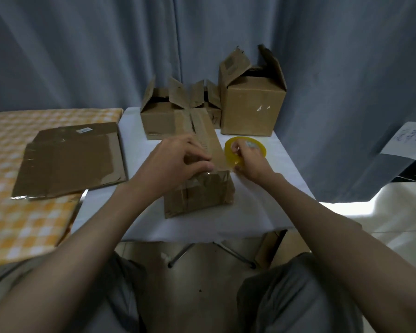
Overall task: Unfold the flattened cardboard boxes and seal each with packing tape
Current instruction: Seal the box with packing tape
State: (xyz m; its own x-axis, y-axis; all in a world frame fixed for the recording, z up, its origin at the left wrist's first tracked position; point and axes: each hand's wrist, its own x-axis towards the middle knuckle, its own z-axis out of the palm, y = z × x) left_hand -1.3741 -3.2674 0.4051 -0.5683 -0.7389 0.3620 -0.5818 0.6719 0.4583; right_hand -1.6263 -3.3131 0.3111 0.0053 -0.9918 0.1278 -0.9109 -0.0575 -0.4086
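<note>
You are pressing your left hand [178, 159] on the small box [197, 188] on the white table [262, 188] while your right hand [247, 159] is gripping the tape roll [245, 147], leaving three open-topped boxes [250, 104] and flattened cardboard [70, 162] waiting.

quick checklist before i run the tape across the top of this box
1. Top flaps closed under the left hand: ok.
2. Tape roll gripped by the right hand: ok.
3. Tape end stuck to the box: ok; clear tape runs down its near face.
4. Box flat on the white table: ok.
5. Far path clear: not ok, open boxes stand close behind.
6. Tape centred on the seam: cannot tell.
</note>
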